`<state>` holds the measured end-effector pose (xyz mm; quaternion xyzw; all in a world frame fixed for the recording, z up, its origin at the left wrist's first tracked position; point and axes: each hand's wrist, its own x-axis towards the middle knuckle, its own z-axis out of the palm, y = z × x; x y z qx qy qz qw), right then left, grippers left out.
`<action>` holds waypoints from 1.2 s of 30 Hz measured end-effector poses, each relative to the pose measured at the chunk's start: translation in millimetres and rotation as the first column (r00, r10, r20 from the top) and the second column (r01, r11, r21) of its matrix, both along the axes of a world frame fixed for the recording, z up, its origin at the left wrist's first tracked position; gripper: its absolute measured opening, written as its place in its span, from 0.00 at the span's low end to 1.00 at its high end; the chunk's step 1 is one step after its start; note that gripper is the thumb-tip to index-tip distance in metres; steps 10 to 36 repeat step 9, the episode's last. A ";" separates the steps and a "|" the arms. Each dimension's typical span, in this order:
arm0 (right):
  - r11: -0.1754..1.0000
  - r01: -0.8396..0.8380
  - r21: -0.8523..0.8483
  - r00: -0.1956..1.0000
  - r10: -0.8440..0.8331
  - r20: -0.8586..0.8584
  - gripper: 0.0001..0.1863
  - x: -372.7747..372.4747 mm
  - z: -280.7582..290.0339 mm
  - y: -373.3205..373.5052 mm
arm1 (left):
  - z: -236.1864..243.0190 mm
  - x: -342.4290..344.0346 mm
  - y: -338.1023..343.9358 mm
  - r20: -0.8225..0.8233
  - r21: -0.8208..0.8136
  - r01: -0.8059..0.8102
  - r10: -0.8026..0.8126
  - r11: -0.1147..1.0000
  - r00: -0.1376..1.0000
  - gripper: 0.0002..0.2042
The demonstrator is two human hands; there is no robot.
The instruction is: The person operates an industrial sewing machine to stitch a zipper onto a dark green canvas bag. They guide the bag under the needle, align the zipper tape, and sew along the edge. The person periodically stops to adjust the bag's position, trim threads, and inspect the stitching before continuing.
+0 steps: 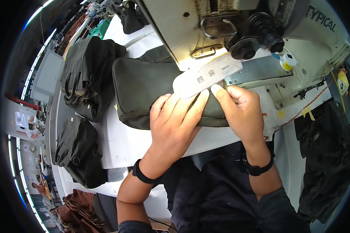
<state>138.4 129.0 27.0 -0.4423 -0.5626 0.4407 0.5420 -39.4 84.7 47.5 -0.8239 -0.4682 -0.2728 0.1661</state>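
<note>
A dark olive fabric bag [144,85] lies under the head of a sewing machine [182,35]. My left hand [177,122] rests on the bag with its fingers stretched out, its fingertips at the lower edge of a pale oblong plate [206,75] with small printed symbols. I cannot tell whether that plate is fixed to the machine. My right hand [241,112] grips the bag's right end, thumb on top and fingers curled near a short run of brass-coloured zipper teeth [223,84]. The needle is hidden behind the plate.
More dark bags [93,73] stand on the left of the white table [124,149], one [79,151] nearer me. Brown bags [79,211] lie at lower left. Dark bags [326,155] hang or lie at right. A small white bottle [287,62] sits beside the machine bed.
</note>
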 end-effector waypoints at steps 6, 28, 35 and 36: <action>0.953 0.207 0.221 0.940 -0.256 0.224 0.17 -0.9 2.4 -6.8 | -3.4 0.6 4.7 0.044 0.017 0.004 -0.005 1.000 0.999 0.33; 0.736 0.257 0.627 0.772 -0.546 0.326 0.08 5.3 2.0 2.4 | -2.6 -0.8 3.9 0.038 0.011 0.009 -0.009 1.000 0.999 0.34; 0.736 0.257 0.627 0.772 -0.546 0.326 0.08 5.3 2.0 2.4 | -2.6 -0.8 3.9 0.038 0.011 0.009 -0.009 1.000 0.999 0.34; 0.736 0.257 0.627 0.772 -0.546 0.326 0.08 5.3 2.0 2.4 | -2.6 -0.8 3.9 0.038 0.011 0.009 -0.009 1.000 0.999 0.34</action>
